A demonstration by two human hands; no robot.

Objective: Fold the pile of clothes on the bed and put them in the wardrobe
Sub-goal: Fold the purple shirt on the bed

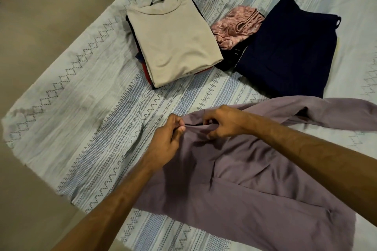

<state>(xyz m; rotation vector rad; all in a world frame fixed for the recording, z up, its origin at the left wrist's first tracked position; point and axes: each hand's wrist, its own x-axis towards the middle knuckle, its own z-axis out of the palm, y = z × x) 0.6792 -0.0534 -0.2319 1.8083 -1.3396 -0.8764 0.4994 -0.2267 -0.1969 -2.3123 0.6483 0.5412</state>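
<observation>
Fabric is what we are working here: a mauve shirt (pixel 255 179) spread on the near right of the bed (pixel 61 108), one sleeve trailing off to the right. Our left hand (pixel 167 142) pinches the collar edge between thumb and fingers, and our right hand (pixel 222 122), just beside it, has its fingers curled into the same stretch of cloth. We judge the shirt light, soft and limp; it creases wherever it lies and will sag from any single hold, so we think it best taken at two points along a seam, such as the collar or shoulders, and smoothed flat before each fold. It looks matte and should not slip.

Farther off we count two folded stacks. The left one is topped by a beige T-shirt (pixel 175 43), with dark and red edges showing beneath it; how many pieces lie under it we cannot tell. The right one is a navy garment (pixel 285 53), folded flat. Between them sits one crumpled pink garment (pixel 236 26), seemingly not yet folded, resting on something dark. One patterned bedsheet (pixel 114 108) covers the bed. The wardrobe is not in view.
</observation>
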